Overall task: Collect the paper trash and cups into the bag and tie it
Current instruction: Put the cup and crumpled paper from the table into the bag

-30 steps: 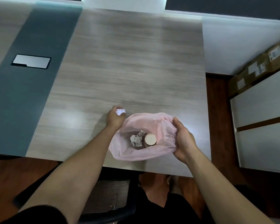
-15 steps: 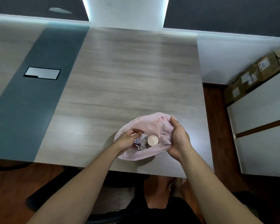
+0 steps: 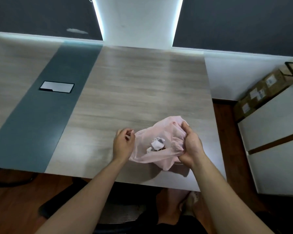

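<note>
A thin pink plastic bag (image 3: 152, 154) lies on the wooden table (image 3: 134, 92) near its front edge. Crumpled white paper (image 3: 156, 143) shows in its open mouth, with something brown just below it; the cups are otherwise hidden. My right hand (image 3: 189, 146) grips the bunched right rim of the bag. My left hand (image 3: 123, 143) pinches the bag's left rim, fingers curled at the edge of the plastic.
A grey strip (image 3: 46, 105) runs down the table's left part with a silver hatch (image 3: 57, 86) set in it. White cabinets (image 3: 276, 141) and cardboard boxes (image 3: 259, 95) stand to the right. A chair (image 3: 118, 215) sits under the front edge.
My left hand dropped the paper ball into the bag, then drew out and took the left rim. The right hand bunched the rim tighter. The round cup is now covered.
</note>
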`<state>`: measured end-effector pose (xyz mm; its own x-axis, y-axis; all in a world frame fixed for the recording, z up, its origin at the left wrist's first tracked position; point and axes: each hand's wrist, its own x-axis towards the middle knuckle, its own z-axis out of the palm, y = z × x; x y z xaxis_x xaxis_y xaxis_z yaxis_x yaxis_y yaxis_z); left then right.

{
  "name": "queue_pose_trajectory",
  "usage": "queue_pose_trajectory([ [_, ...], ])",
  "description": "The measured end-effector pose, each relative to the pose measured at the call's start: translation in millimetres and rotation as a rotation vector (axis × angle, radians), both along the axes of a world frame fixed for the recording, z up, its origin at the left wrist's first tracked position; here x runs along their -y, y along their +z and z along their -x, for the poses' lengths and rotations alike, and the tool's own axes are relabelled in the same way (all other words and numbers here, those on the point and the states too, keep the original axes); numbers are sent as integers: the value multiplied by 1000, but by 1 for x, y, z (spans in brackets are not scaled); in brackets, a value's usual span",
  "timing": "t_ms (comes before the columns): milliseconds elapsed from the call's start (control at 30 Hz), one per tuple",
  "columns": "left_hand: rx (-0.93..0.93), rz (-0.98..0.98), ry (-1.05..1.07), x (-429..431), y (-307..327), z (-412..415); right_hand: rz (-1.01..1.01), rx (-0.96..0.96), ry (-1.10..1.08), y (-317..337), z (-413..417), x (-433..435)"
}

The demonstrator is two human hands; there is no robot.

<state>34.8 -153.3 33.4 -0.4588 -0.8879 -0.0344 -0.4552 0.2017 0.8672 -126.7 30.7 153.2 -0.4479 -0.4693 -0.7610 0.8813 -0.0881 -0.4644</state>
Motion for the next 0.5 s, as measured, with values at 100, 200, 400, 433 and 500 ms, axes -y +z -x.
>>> queue_pose_trajectory([
  [100, 197, -147, 27, 5, -4, -10, 48, -16, 22, 25, -8, -2],
  [200, 350, -484, -56, 7, -20, -18, 51, -40, 71, 27, -13, -5],
  [400, -15, -885, 88, -14, -6, -23, 91, -108, 172, 46, -23, -19],
  [433, -58, -896, 113, -13, -3, -23, 78, -123, 179, 52, -23, -21],
  [500, -157, -927, 174, -12, 11, -25, 47, -128, 195, 58, -23, -24],
])
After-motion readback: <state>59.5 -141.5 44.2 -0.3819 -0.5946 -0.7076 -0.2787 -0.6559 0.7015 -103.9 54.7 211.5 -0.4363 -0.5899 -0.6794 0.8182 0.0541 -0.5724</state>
